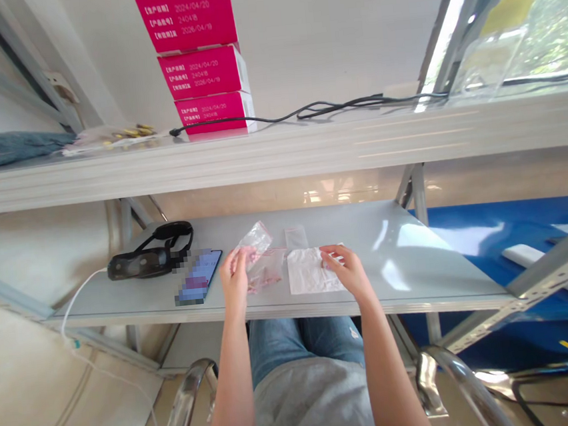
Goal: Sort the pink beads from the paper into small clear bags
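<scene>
My left hand (235, 266) is closed on a small clear zip bag (259, 237), raised over the grey shelf. Below it lies another clear bag (270, 273) with small reddish pieces inside. My right hand (345, 267) is over the right part of a creased white sheet (306, 272), its fingers drawn together. Whatever is between those fingertips is too small to make out. Just behind the white sheet, a small flat clear bag (296, 237) rests on the shelf.
To the left are a phone (200, 274) and a black headset (150, 256) with a white cable. An upper shelf (278, 156) spans the view, bearing stacked pink boxes (200, 74) and a black cable (275, 118). Metal chair arms flank my lap.
</scene>
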`<state>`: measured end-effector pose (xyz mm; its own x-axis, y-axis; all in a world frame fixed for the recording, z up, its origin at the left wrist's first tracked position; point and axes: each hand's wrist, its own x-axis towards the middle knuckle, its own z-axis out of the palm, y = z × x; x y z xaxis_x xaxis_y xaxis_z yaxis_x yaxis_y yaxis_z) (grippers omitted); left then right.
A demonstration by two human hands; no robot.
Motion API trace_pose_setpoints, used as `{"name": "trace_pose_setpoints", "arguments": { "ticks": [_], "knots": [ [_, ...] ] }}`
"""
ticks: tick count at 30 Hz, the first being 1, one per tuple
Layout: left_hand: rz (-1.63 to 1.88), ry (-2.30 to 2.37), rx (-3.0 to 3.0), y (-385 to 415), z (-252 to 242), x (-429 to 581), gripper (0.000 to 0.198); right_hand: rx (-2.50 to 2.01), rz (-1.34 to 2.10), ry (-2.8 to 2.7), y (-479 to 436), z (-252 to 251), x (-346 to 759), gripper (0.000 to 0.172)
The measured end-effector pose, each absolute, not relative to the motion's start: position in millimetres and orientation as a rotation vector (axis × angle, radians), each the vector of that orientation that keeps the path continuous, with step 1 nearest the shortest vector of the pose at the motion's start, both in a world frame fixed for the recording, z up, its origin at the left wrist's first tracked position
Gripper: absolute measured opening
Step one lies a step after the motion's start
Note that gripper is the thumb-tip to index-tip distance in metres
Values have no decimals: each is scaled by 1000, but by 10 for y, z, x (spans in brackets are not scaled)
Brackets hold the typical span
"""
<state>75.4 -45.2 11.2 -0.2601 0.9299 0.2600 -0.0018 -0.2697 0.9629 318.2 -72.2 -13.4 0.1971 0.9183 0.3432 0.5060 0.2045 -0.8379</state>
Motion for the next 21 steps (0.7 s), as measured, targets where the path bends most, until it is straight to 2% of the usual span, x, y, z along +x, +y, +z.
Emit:
{"name": "trace_pose_setpoints", "arguments": {
  "ticks": [4,9,18,21],
  "knots": [
    [1438,1120,1161,-504,121,1145,40,-1297,758,-1286,-770,-64,2957,39],
    [1274,1108,1181,-579,-128,1429,36,-1237,960,-1270,-861,-113,2910,36],
    [1185,1293,1477,-599,-227,1427,35,-1211,1020,-1148,-882,-189,3003,33],
    [1270,1448,1694,-642,-195,1438,31,-1197,1027,-1113,-868,-206,2993,29]
  ]
}}
